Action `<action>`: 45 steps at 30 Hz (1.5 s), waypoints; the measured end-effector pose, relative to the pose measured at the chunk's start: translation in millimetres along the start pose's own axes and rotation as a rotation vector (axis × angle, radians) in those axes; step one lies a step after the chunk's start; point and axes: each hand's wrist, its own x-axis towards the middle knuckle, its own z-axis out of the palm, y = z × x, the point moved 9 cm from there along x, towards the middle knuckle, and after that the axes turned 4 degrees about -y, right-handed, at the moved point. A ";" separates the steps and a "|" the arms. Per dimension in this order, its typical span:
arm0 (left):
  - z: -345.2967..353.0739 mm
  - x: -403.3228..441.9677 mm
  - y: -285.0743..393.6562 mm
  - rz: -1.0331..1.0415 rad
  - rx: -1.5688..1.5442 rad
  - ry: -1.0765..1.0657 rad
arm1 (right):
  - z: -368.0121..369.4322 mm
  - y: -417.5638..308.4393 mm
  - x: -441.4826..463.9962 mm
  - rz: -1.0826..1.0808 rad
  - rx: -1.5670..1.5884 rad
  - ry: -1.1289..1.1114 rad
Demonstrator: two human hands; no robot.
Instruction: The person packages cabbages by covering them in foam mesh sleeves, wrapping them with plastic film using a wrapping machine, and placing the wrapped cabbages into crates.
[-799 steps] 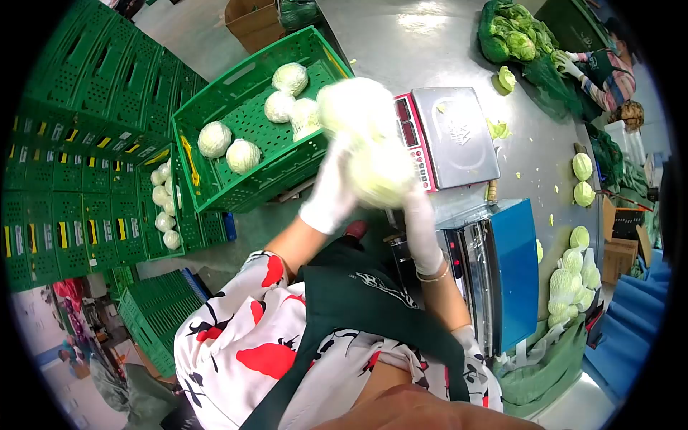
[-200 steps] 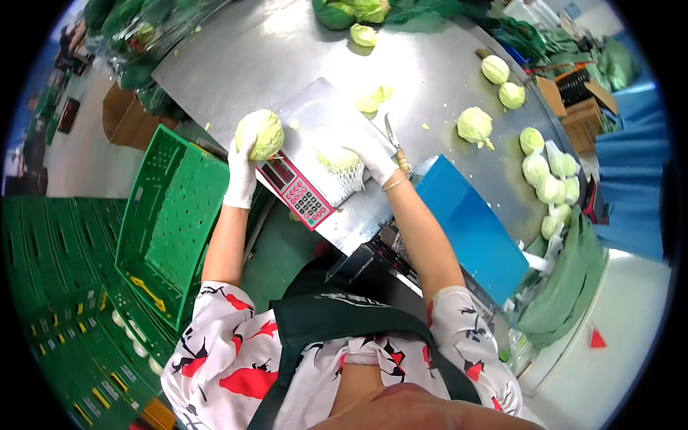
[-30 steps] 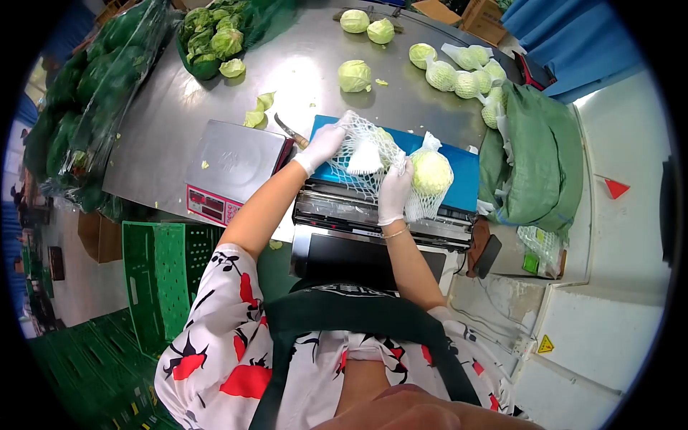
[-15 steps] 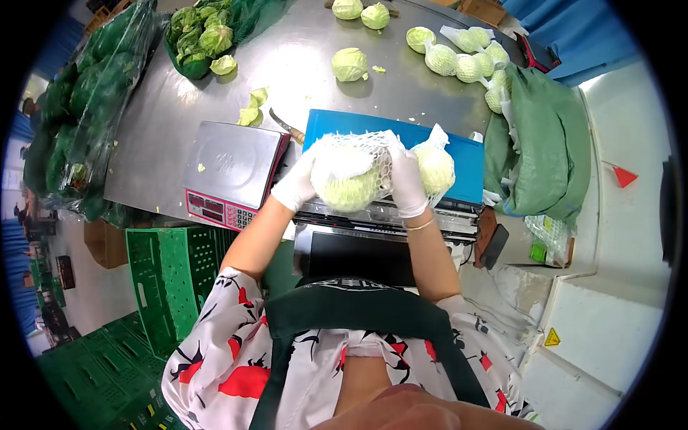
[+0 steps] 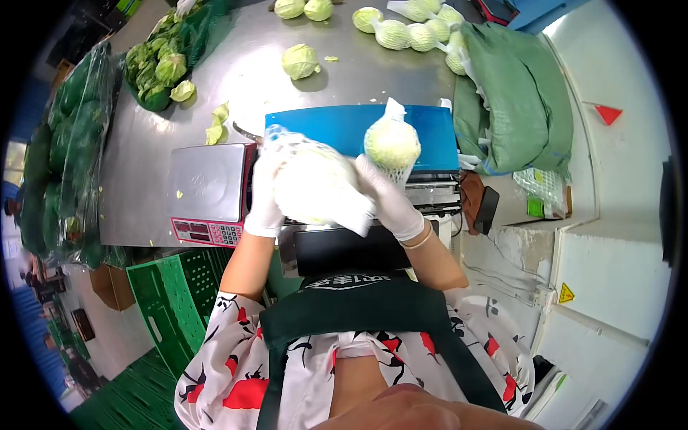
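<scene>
A cabbage in a white foam net (image 5: 315, 185) is held above the front edge of the blue-topped machine (image 5: 438, 136). My gloved left hand (image 5: 266, 197) grips its left side, and the fingers are partly hidden behind the net. At its right side, my gloved right hand (image 5: 389, 202) presses its fingers against the cabbage near the loose net end, which points down to the right. Just beyond my right hand, a second netted cabbage (image 5: 392, 142) sits on the blue top with its net end upward.
Left of the machine stands a weighing scale (image 5: 208, 179). A bare cabbage (image 5: 300, 61) lies on the metal table (image 5: 247, 72), with several netted cabbages (image 5: 423, 37) farther right. A green sack (image 5: 519, 100) is at the right, green crates (image 5: 161, 301) at lower left.
The cabbage in my hands has turned, so its loose net end now points down and right. My right hand has shifted lower. The view has swung to the right.
</scene>
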 end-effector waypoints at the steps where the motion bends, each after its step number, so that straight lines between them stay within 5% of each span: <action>1: 24.7 4.3 2.8 0.008 0.069 -0.058 | 8.1 -7.3 -11.3 0.008 -0.070 -0.008; 2: 35.5 7.2 -17.6 -0.123 -0.161 -0.066 | 4.7 -11.5 -15.8 0.050 0.047 -0.031; 3: 52.5 15.1 -11.7 -0.112 -0.234 -0.190 | -7.6 -26.0 -28.9 -0.141 -0.064 -0.001; 5: 85.7 32.0 -5.0 -0.174 -0.540 -0.415 | -61.1 -47.9 -61.5 -0.531 -0.737 0.186; 6: 102.1 39.0 -3.9 -0.270 -0.760 -0.508 | -81.7 -63.8 -70.1 -0.542 -0.863 0.284; 8: 77.4 64.9 -6.5 0.063 0.087 -0.227 | -122.1 -95.6 -87.9 -0.533 -1.108 0.498; 9: 85.4 60.2 2.2 0.280 0.689 -0.103 | -127.3 -110.5 -93.5 -0.573 -0.337 0.283; 10: 116.2 53.6 -5.1 0.445 1.033 -0.195 | -132.2 -124.3 -100.5 -0.604 0.458 0.140; 12: 180.2 39.9 -49.5 0.459 1.452 -0.377 | -152.2 -144.6 -127.4 -0.871 -0.278 0.430; 15: 201.1 53.5 -95.5 0.351 1.676 -0.384 | -183.3 -145.2 -113.6 -0.704 -0.137 0.580; 18: 157.3 79.0 -81.2 0.175 1.426 -0.144 | -184.3 -139.3 -106.9 -0.713 -0.237 0.643; 20: 119.6 88.3 -73.6 0.227 1.154 -0.168 | -184.7 -131.1 -96.6 -0.671 -0.235 0.634; 26: 120.8 56.5 -54.6 0.409 1.827 -0.195 | -163.3 -115.7 -52.1 -0.599 -0.478 0.675; 27: 125.0 51.7 -36.0 0.251 1.649 -0.262 | -160.7 -111.6 -45.0 -0.604 -0.598 0.686; 30: 58.1 49.8 -19.2 0.330 0.974 0.026 | -148.1 -97.0 -31.4 -0.619 -1.051 0.728; 31: 57.1 42.8 -8.8 0.385 1.305 0.091 | -139.2 -95.2 -29.3 -0.629 -1.217 0.743; 34: 29.0 44.6 -101.0 -0.055 0.536 -0.143 | -122.1 -90.3 -28.9 -0.654 -1.304 0.687; 35: 29.4 38.7 -105.8 -0.060 0.437 -0.106 | -118.6 -89.8 -30.4 -0.671 -1.357 0.704; 38: 27.2 44.4 -108.9 -0.004 0.466 -0.033 | -131.2 -87.7 -28.5 -0.653 -1.285 0.691; 42: 48.8 33.8 -40.2 0.324 1.227 0.349 | -141.7 -88.0 -32.4 -0.612 -1.129 0.704; 45: 75.1 33.7 -38.2 0.326 1.352 0.234 | -115.0 -77.1 -36.0 -0.709 -1.320 0.656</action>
